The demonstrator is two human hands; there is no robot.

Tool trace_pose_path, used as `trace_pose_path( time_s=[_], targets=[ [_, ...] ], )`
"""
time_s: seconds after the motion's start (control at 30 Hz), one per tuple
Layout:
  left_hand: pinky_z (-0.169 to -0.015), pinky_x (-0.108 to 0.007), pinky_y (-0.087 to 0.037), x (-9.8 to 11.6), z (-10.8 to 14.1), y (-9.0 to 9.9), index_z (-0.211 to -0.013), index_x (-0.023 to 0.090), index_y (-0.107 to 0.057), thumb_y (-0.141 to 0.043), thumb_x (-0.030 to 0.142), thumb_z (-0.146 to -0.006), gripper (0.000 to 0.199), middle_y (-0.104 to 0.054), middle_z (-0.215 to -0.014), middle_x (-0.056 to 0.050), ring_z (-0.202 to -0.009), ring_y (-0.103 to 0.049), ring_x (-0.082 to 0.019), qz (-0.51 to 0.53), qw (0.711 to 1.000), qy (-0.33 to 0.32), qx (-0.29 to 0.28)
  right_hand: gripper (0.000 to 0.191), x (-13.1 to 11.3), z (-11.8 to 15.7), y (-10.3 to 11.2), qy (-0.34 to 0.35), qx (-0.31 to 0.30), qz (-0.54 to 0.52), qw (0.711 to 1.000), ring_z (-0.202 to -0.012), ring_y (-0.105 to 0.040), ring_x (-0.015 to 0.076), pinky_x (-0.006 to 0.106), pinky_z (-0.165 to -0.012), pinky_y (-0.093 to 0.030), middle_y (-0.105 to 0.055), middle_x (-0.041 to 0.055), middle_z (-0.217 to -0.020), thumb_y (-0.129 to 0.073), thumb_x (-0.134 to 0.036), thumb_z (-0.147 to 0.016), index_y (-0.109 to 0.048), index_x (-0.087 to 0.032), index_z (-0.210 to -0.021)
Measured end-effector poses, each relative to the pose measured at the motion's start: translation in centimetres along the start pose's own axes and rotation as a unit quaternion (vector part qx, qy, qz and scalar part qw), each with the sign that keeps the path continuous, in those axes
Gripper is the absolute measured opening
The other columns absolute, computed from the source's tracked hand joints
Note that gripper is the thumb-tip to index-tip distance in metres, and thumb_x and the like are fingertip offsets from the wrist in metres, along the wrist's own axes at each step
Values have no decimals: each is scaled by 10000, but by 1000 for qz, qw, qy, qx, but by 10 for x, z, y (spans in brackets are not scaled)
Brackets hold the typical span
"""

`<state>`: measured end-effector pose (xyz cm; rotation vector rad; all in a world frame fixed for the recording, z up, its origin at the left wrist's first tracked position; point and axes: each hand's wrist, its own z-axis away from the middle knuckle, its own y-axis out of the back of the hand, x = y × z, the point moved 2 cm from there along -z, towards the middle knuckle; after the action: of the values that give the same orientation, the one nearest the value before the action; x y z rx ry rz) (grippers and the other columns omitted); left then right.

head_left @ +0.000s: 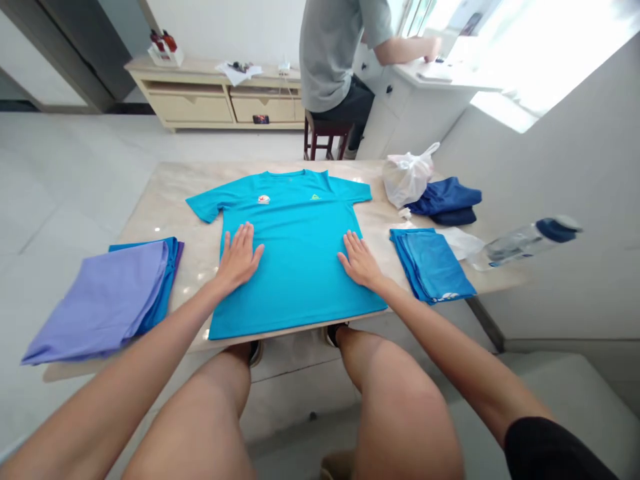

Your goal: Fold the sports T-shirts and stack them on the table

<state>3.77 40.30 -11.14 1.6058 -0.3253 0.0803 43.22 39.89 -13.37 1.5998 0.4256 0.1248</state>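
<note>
The left hand (239, 259) and right hand (360, 261) lie flat and open on the blue shirt (300, 267), which sits on the table (165, 220) at its near edge. A hard push could make the shirt slide off

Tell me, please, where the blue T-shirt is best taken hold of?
Take the T-shirt by its hem at both lower corners, coming from the near side with the left hand and right hand. It lies flat, collar away, and the hem reaches the table's near edge, where fingers get under most easily.
</note>
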Motion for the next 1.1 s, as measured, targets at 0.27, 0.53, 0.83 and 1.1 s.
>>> trace_pose_path(
  time_s=[0.27, 0.53, 0.83, 1.1],
  targets=[
    [-1438, -586, -194, 8, 85, -8, -1786, 98, -366, -300, 487, -1109, 783, -339, -1859, -163, -1752, -286, -344, -59, 998, 1, -22, 774, -25, 60, -1, -8, 12, -11, 1000, -1773, -185, 355, 591, -1435, -160, -214, 205, -1878, -292, -486, -1180, -286, -37, -1811],
    [-1441, -578, -197, 16, 130, -4, -1785, 112, -379, -286, 483, -1125, 763, -344, -1857, -147, -1750, -294, -331, -59, 998, 10, -10, 765, -44, 96, -4, 16, -6, -22, 1000, -1771, -198, 328, 561, -1434, -210, -206, 164, -1885, -283, -504, -1184, -312, -65, -1810],
    [-1438, -575, -216, 19, 132, 0, -1773, 154, -421, -297, 447, -1142, 707, -369, -1853, -116, -1740, -324, -309, -48, 999, 12, -2, 765, -50, 94, -9, 7, 38, -17, 999, -1757, -245, 359, 589, -1425, -222, -248, 180, -1874, -316, -506, -1178, -355, -54, -1793],
    [-1431, -575, -235, 16, 124, -3, -1777, 193, -427, -313, 418, -1145, 680, -382, -1849, -110, -1731, -344, -310, -44, 999, 9, 8, 758, -47, 89, -12, -6, 28, -7, 1000, -1755, -255, 349, 592, -1423, -229, -255, 161, -1878, -325, -510, -1168, -354, -99, -1804]
  ],
)
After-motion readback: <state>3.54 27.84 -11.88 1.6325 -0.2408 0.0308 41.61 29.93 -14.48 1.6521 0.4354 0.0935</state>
